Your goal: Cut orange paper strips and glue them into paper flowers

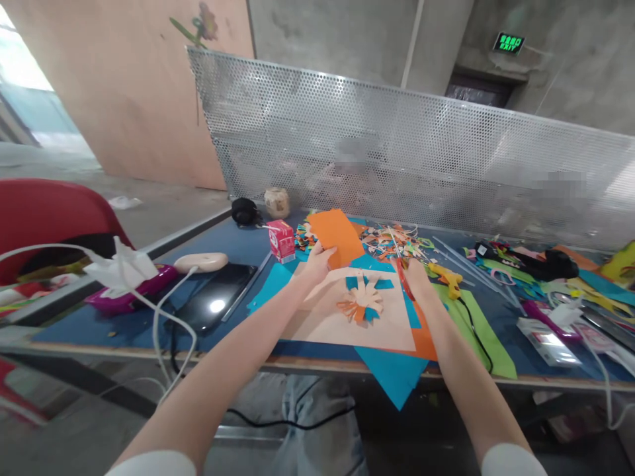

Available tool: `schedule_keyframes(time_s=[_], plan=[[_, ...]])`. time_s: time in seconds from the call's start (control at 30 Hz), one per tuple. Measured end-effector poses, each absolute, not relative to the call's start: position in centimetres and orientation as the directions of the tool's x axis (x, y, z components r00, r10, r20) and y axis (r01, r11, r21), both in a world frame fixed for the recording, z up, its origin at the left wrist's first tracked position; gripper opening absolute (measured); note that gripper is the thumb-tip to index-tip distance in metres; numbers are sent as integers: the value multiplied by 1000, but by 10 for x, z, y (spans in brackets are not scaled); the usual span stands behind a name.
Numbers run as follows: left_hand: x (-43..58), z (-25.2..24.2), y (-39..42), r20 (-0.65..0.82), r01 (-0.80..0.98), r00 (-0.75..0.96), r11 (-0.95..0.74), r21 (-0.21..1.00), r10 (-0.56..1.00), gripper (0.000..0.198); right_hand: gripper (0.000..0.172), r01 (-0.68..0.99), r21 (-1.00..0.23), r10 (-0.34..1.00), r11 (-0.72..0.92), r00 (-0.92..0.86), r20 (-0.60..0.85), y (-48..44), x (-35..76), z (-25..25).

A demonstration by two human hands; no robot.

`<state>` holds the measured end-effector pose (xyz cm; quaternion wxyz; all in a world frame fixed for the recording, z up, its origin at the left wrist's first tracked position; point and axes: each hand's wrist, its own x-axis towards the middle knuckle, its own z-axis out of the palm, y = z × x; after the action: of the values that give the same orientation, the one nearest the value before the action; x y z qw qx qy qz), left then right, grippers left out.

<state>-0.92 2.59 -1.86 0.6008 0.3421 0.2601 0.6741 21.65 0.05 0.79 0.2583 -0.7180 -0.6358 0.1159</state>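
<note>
My left hand (320,260) grips an orange sheet of paper (338,235) by its lower left edge, holding it raised above the table. In my right hand (415,272) is a pair of scissors (404,281) with red handles, its blades pointing away and apart from the orange sheet. Between my forearms lies a pale peach sheet (317,327). On it rests a cut paper flower (364,299) with peach and orange petals and some blue pieces. Blue paper (394,377) sticks out below the peach sheet and hangs over the table's front edge.
Paper scraps (391,241) are heaped behind my hands. A pink box (282,241), a dark phone (213,297) and a purple tissue holder (129,291) stand left. To the right are a yellow glue gun (446,279) with a black cord and green paper (476,330). A perforated metal screen (317,119) borders the back.
</note>
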Motion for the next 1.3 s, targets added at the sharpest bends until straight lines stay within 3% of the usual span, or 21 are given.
schedule_keyframes(time_s=[0.17, 0.33, 0.5, 0.67, 0.77, 1.0, 1.3], plan=[[-9, -18, 29, 187, -546, 18, -146, 825, 982, 44, 52, 907, -412, 952, -81, 193, 239, -5, 215, 12], [-9, -16, 30, 233, -616, -21, -196, 763, 972, 38, 53, 877, -463, 879, 130, 115, 463, -6, 211, 11], [-13, -15, 28, 190, -623, -38, -172, 763, 981, 33, 42, 680, -648, 863, 344, 43, 504, -1, 204, 0], [1, -20, 21, 192, -577, 160, -66, 814, 968, 38, 35, 329, -825, 880, 459, -39, 474, 1, 192, -11], [11, -23, 15, 198, -544, 255, -29, 839, 947, 41, 32, 221, -860, 886, 460, -46, 462, 0, 188, -13], [14, -21, 11, 201, -530, 298, -13, 848, 933, 36, 32, 238, -846, 860, 477, 71, 505, 3, 188, -13], [14, -23, 12, 193, -565, 278, -3, 825, 941, 42, 31, 323, -832, 870, 451, 50, 491, 1, 189, -11]])
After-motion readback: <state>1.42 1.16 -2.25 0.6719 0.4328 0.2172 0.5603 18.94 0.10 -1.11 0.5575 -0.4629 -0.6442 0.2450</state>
